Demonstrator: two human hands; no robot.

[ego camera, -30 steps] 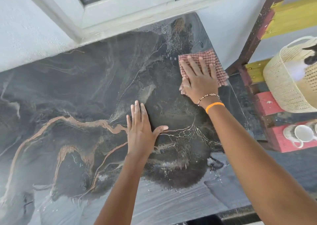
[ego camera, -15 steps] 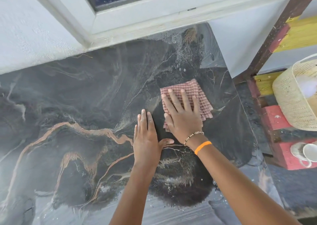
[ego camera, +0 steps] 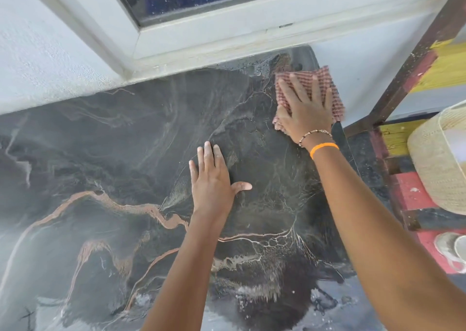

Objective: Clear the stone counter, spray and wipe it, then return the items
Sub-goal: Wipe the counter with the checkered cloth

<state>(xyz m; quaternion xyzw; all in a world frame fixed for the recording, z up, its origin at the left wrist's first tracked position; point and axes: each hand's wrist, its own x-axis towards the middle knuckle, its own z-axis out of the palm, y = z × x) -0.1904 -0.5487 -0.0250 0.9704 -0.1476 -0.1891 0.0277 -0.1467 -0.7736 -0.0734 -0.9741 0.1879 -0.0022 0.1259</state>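
arms: bare, sleeveless | right wrist: orange band (ego camera: 324,148), beaded bracelet (ego camera: 314,133) | left wrist: bare

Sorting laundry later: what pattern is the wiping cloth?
Red-and-white checked cloth, seen in the head view.

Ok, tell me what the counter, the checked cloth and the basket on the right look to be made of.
Dark veined stone counter: looks like polished marble or similar stone, with rust and white veins and a light sheen; could be a printed slab. Red-and-white checked cloth: soft woven fabric, crumpling under the flat right hand. Pale woven basket: fine regular weave, either plastic or cane; can't tell which.
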